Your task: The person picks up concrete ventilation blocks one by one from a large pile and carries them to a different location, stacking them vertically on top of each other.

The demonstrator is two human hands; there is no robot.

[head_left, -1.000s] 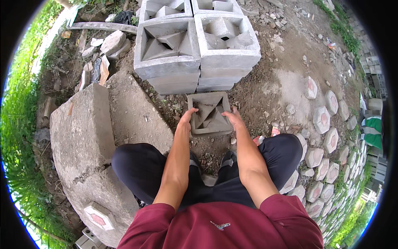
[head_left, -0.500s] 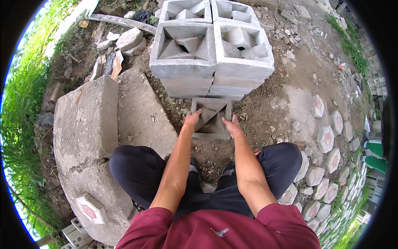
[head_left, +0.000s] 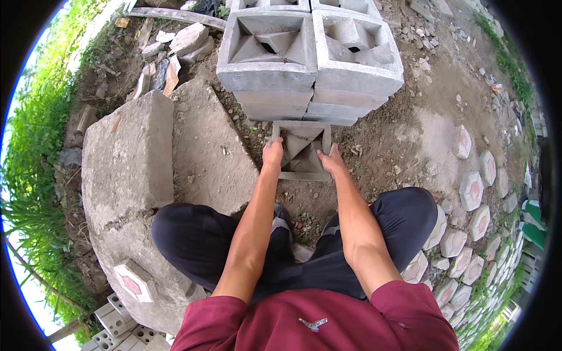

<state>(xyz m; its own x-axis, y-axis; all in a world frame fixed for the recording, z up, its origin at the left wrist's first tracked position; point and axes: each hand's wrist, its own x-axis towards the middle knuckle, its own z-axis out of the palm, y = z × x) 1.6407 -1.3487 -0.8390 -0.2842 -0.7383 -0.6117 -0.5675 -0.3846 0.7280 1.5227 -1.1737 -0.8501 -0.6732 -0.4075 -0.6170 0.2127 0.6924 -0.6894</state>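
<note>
Low at the foot of a stack of grey concrete vent blocks [head_left: 269, 76], I hold one more concrete vent block [head_left: 297, 175], square with slanted faces inside its raised rim. My left hand [head_left: 273, 153] is closed on its left wall, and my right hand [head_left: 333, 162] grips the right wall. Both thumbs come over the rim, while the fingers along the outer sides are partly hidden. The block's far edge lies right against the stack's base in the picture; whether they touch I cannot tell.
On the left stands a large rough concrete slab [head_left: 126, 169] with a hexagonal paver [head_left: 133, 282] on it. Several hexagonal pavers [head_left: 471, 191] spread over the ground at right. Rubble [head_left: 190, 38] lies far left, and perforated blocks [head_left: 114, 322] sit near left.
The whole view has shifted, so the stack and the held block appear higher in the picture. Both hands keep their grip, and the block's place beside the stack looks much the same.
</note>
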